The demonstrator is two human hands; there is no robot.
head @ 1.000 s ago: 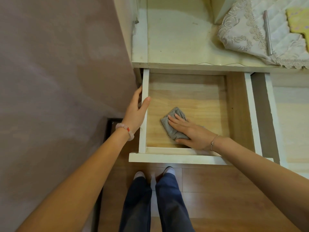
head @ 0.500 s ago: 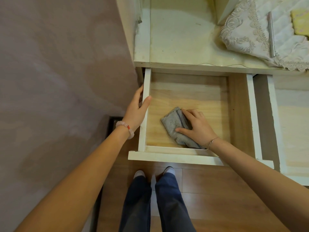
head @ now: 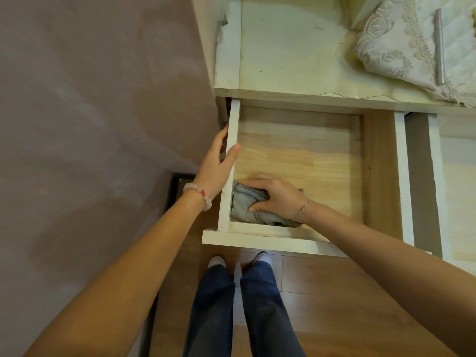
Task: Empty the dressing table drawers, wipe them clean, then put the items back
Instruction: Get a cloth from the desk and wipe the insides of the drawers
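The pulled-out drawer (head: 257, 240) of the dressing table (head: 283, 47) is flanked on the right by a second open drawer (head: 435, 176), of which only the left part is seen before the picture's edge. On the far right corner of the table top a lace-edged quilted cover (head: 401, 42) is laid, cut off at the top and right, with a thin metal bar (head: 440, 47) resting on it. A plain wall (head: 90, 124) stands close along the drawer's left side. Beneath the drawer front, dark trousers and pale shoes are seen on a wooden floor (head: 334, 292).

The drawer's left wall is grasped by the left hand (head: 216, 166), thumb over the rim; its fingers are hidden outside the wall. The grey cloth (head: 244, 204) is held bunched in the drawer's near left corner, clasped between thumb and fingers of the right hand (head: 278, 197), which covers its right part. A dark framed object (head: 177, 186) at the foot of the wall cannot be made out.
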